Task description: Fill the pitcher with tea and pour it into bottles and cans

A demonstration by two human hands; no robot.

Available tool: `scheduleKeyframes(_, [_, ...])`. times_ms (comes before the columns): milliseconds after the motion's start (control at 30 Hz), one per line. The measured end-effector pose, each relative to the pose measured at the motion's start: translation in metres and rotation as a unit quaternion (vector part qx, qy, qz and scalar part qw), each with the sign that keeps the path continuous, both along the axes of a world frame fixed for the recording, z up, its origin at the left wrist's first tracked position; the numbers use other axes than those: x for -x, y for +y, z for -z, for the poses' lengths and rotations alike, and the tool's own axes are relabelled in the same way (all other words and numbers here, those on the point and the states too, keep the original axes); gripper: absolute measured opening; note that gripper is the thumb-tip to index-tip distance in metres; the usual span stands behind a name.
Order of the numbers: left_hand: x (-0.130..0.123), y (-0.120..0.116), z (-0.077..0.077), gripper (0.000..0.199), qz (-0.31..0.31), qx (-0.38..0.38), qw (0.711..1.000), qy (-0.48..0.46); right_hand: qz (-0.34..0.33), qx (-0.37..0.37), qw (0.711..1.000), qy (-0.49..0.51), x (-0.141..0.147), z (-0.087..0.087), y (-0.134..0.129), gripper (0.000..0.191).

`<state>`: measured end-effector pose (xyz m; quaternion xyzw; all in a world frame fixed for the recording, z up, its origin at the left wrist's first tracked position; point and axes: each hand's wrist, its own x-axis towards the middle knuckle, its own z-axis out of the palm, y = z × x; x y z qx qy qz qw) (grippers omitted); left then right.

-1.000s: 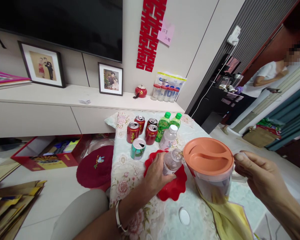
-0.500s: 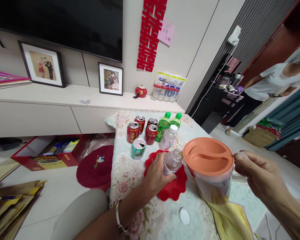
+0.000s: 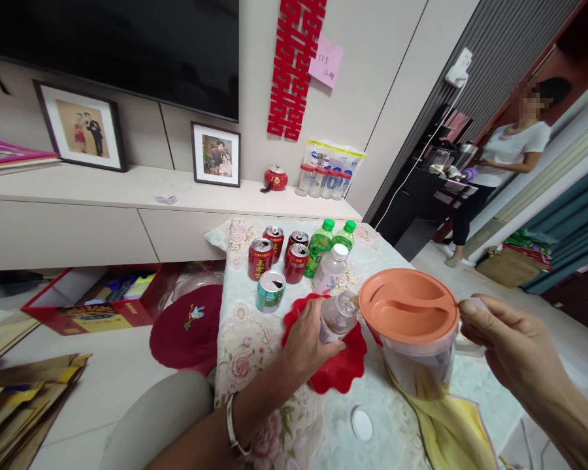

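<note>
Strip [image 3: 294, 72] "囍", note [image 3: 326, 62] "35", red can [image 3: 261, 262] "王老"

Slim silver bangle [image 3: 230, 418] on bare left forearm [image 3: 267, 391], bare right forearm [image 3: 558, 395]; pale grey leg covering [image 3: 159, 421], probably trousers

Your table [image 3: 247, 329], under a floral cover, bears five cans [image 3: 261, 262], two green bottles [image 3: 317, 253] and a white-capped bottle [image 3: 329, 271]; nearer you lie a red dish [image 3: 345, 372], white disc [image 3: 361, 423] and yellow cloth [image 3: 451, 431].

Head-worn view, facing forward (and down).
</note>
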<state>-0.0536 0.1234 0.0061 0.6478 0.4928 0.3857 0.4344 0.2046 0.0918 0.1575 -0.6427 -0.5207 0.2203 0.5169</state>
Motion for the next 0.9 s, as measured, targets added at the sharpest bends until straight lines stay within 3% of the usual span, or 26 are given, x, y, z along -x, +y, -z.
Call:
scheduleKeyframes(133, [0.0004,-0.0001,-0.0004,0.067,0.0,-0.001,1.0,-0.001,0.009,0.031,0.999,0.035,-0.0005,-0.0008,-0.001,0.068])
scheduleKeyframes(900, [-0.0014,0.0003,0.0037,0.064,-0.011,-0.021,1.0,-0.008,-0.006,0.034,0.999,0.03,-0.009,0.0028,0.0,0.065])
